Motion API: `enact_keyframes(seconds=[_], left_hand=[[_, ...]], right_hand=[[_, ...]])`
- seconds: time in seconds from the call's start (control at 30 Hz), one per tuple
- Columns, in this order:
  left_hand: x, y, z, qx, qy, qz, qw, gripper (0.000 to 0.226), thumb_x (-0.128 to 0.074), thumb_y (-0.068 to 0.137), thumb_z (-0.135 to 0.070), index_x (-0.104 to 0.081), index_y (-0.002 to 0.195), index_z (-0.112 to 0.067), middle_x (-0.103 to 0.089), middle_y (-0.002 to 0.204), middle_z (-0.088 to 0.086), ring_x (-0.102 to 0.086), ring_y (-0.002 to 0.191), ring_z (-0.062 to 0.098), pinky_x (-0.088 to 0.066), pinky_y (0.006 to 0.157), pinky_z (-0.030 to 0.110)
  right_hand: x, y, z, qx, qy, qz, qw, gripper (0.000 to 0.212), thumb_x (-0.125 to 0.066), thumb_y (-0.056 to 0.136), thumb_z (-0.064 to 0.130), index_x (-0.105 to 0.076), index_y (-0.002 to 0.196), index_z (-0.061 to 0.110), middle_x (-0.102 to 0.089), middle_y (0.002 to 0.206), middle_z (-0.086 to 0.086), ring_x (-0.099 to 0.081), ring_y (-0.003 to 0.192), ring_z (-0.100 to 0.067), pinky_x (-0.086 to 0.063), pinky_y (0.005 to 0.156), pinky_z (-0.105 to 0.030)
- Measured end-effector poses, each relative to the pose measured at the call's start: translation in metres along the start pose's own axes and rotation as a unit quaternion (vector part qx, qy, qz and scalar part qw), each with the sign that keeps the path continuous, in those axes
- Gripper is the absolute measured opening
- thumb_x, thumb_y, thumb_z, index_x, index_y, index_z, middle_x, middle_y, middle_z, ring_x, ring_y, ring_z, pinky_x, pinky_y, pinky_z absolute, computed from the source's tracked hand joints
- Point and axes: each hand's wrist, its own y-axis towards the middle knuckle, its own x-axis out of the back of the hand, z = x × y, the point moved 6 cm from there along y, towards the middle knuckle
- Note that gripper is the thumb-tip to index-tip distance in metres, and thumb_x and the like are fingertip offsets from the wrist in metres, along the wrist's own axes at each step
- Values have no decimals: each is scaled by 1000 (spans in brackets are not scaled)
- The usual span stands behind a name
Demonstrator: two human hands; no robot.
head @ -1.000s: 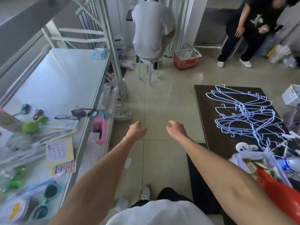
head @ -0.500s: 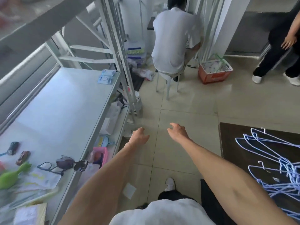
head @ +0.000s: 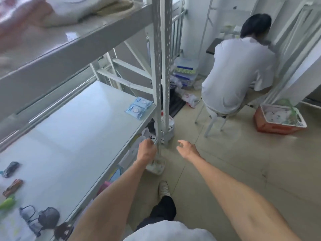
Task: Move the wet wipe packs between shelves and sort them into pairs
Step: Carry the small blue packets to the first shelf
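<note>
Head view: two flat glossy blue wet wipe packs (head: pixel 139 107) on smooth white shelf (head: pixel 73 129).

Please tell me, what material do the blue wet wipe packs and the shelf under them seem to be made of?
The wet wipe packs look like soft plastic film, glossy, with printed fronts and crimped edges. The shelf looks like painted metal, pale grey and smooth, reflecting light; its perforated upright post suggests steel.
</note>
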Motion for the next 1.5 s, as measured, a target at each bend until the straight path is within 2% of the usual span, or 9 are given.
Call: enact_keyframes(seconds=[0.17, 0.33, 0.6, 0.73, 0.83, 1.07, 1.27, 1.37, 1.5], left_hand=[[32, 82, -23, 43, -53, -54, 996, 14, -50, 91, -3, -64, 87, -3, -65, 88, 14, -56, 80, 29, -41, 71, 35], [55, 150, -6, 137, -122, -98, 978, 37, -51, 89, -28, -61, 116, -4, -67, 110, 14, -63, 96, 33, -55, 78, 42], [68, 209, 17, 293, -209, -199, 912, 89, -59, 70, -77, -64, 118, -1, -71, 115, 18, -70, 103, 37, -61, 90, 50], [70, 219, 14, 349, -208, -204, 891, 73, -74, 79, -58, -61, 129, -7, -64, 130, 17, -64, 120, 36, -56, 100, 49], [72, 215, 5, 361, -228, -201, 882, 69, -79, 80, -43, -54, 132, -4, -59, 132, 17, -61, 122, 35, -55, 100, 44], [65, 181, 2, 332, -340, -274, 836, 44, -79, 87, -22, -47, 112, -7, -53, 104, 7, -52, 77, 14, -39, 56, 21], [47, 133, 26, 352, -384, -345, 781, 42, -81, 88, -25, -67, 121, -3, -74, 118, 10, -69, 107, 24, -52, 90, 29], [39, 107, 38, 369, -400, -371, 753, 39, -80, 88, -25, -68, 119, -5, -74, 111, 7, -69, 101, 24, -54, 89, 32], [26, 64, 57, 370, -452, -415, 697, 39, -82, 84, -18, -68, 117, -3, -74, 109, 10, -70, 93, 24, -58, 87, 36]], right_hand=[[31, 83, 49, 25, -27, 17, 999, 47, -55, 100, 34, -58, 147, 26, -62, 148, -4, -58, 134, -29, -47, 108, -33], [45, 149, 121, 112, -46, 30, 992, 35, -54, 100, 30, -67, 133, 25, -71, 134, -6, -64, 125, -30, -51, 107, -39], [2, 194, 231, 273, -65, 68, 957, 37, -43, 107, 10, -57, 138, -1, -60, 143, -18, -57, 132, -35, -48, 110, -45], [-15, 220, 253, 279, -122, 22, 952, 39, -37, 107, 35, -49, 140, 17, -47, 146, -16, -47, 135, -36, -37, 111, -48], [-27, 240, 252, 281, -181, 72, 940, 38, -43, 106, 37, -52, 140, 23, -45, 137, -19, -47, 129, -41, -37, 110, -49], [-22, 244, 262, 347, -228, 74, 907, 69, -78, 90, 41, -44, 145, 16, -55, 127, -23, -54, 119, -45, -43, 103, -49], [-29, 236, 259, 363, -296, 44, 882, 60, -75, 90, 41, -52, 131, 4, -54, 133, -25, -49, 126, -46, -38, 108, -51], [-35, 222, 268, 407, -329, 17, 852, 49, -77, 87, 27, -57, 123, 1, -57, 126, -22, -55, 121, -41, -43, 106, -48], [-65, 188, 277, 407, -296, 133, 854, 38, -72, 89, 17, -60, 121, 1, -53, 125, -19, -68, 102, -40, -55, 86, -42]])
